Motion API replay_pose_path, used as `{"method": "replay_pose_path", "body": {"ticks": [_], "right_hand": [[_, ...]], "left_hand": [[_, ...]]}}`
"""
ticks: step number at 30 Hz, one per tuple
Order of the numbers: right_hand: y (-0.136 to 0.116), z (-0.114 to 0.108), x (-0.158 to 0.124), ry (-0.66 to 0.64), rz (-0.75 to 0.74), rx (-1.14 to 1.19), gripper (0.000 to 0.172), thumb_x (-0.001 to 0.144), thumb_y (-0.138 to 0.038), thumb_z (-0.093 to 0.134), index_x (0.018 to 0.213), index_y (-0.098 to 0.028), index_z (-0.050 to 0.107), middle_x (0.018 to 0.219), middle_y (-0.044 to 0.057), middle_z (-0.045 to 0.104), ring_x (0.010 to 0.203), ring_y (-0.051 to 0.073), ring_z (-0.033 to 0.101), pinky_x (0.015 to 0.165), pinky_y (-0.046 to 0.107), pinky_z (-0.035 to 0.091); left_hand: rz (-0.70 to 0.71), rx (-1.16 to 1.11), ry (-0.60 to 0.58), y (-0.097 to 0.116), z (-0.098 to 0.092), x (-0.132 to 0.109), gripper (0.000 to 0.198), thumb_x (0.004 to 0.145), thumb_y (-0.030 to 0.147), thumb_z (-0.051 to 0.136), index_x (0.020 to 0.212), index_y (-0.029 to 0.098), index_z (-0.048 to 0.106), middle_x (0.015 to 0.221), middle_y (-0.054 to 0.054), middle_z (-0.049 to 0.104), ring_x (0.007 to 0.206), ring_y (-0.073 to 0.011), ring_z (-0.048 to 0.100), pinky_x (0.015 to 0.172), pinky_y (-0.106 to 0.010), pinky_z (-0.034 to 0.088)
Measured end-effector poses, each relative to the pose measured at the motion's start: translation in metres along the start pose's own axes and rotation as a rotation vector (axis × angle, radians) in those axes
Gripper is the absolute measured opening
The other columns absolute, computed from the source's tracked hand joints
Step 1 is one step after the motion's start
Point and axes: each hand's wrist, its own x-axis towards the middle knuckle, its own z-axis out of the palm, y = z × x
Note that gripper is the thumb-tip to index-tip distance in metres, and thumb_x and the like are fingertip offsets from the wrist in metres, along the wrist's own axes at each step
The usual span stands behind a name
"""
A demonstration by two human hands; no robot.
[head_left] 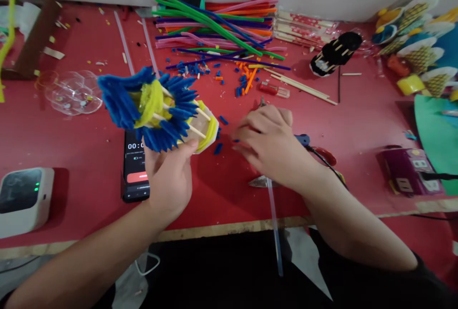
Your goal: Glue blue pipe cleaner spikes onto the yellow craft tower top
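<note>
At the left, a white device [26, 199] with a dark screen stands on the red table [89, 156]. To its right, a smartphone [136, 175] lies partly behind the left hand [170, 175]. This hand is clamped on the lower side of a blue-and-yellow pipe-cleaner model [152, 101], thumb near the base; the far fingers are hidden. The model is held tilted above the table: the blue fringed top extends left beyond the grip, and the yellow-edged base plate [214, 130] projects right of the thumb. Wooden sticks [197, 131] link the tiers. Blue pipe-cleaner cuttings [218, 148] lie between the hands. The right hand [268, 142] is apart from the model, fingers bent and blurred; whether they are closed on anything cannot be told. A translucent rod [275, 232] extends below it. Farther right is a purple power strip [411, 170].
</note>
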Motion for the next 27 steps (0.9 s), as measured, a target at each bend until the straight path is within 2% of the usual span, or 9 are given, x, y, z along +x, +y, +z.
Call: {"method": "replay_pose_path", "body": {"ticks": [4,9,15,20,23,27], "right_hand": [[-0.010,0.012,0.001,-0.081,-0.131,-0.064,0.016,0.101,-0.021,0.062,0.098,-0.024,0.078,0.103,0.008,0.074,0.101,0.025,0.051,0.087,0.040,0.035],[-0.015,0.021,0.006,-0.051,-0.250,-0.102,0.024,0.099,-0.017,0.060,0.080,-0.020,0.073,0.087,0.008,0.071,0.093,0.024,0.053,0.078,0.037,0.035],[-0.009,0.014,0.007,-0.147,-0.149,0.034,0.012,0.095,-0.013,0.060,0.093,-0.015,0.072,0.085,0.008,0.071,0.080,0.021,0.058,0.079,0.035,0.044],[-0.004,0.003,0.003,-0.141,-0.031,0.049,0.022,0.089,-0.004,0.057,0.097,-0.017,0.072,0.083,0.007,0.072,0.080,0.022,0.064,0.075,0.033,0.049],[-0.002,-0.003,0.001,-0.066,-0.001,0.128,0.020,0.092,-0.005,0.056,0.095,-0.017,0.072,0.085,0.007,0.074,0.079,0.021,0.069,0.073,0.031,0.052],[-0.005,-0.012,0.001,0.261,0.060,0.235,0.024,0.097,-0.008,0.056,0.098,-0.023,0.074,0.099,0.006,0.079,0.092,0.020,0.075,0.082,0.034,0.060]], "left_hand": [[-0.009,0.033,-0.022,0.001,0.000,-0.001,0.066,0.056,0.011,0.079,0.115,0.038,0.068,0.114,0.005,0.073,0.128,-0.0283,0.065,0.119,-0.049,0.046],[-0.004,0.034,-0.071,0.001,0.002,-0.002,0.065,0.058,0.012,0.079,0.115,0.039,0.066,0.105,0.006,0.071,0.125,-0.0285,0.066,0.117,-0.051,0.046],[-0.019,0.050,-0.074,-0.002,-0.001,-0.002,0.045,0.058,0.015,0.084,0.095,0.032,0.065,0.103,0.005,0.072,0.111,-0.0258,0.070,0.110,-0.049,0.050],[-0.044,0.039,-0.095,-0.003,-0.003,-0.005,0.040,0.062,0.017,0.089,0.093,0.029,0.067,0.093,0.004,0.073,0.098,-0.0226,0.073,0.104,-0.045,0.055],[-0.043,0.066,-0.095,-0.004,-0.003,-0.006,0.043,0.062,0.019,0.092,0.098,0.029,0.070,0.091,0.003,0.074,0.099,-0.0234,0.074,0.102,-0.046,0.057],[-0.040,0.089,-0.124,-0.008,-0.005,-0.008,0.049,0.064,0.022,0.095,0.107,0.029,0.072,0.099,0.002,0.077,0.101,-0.0215,0.074,0.102,-0.041,0.059]]}}
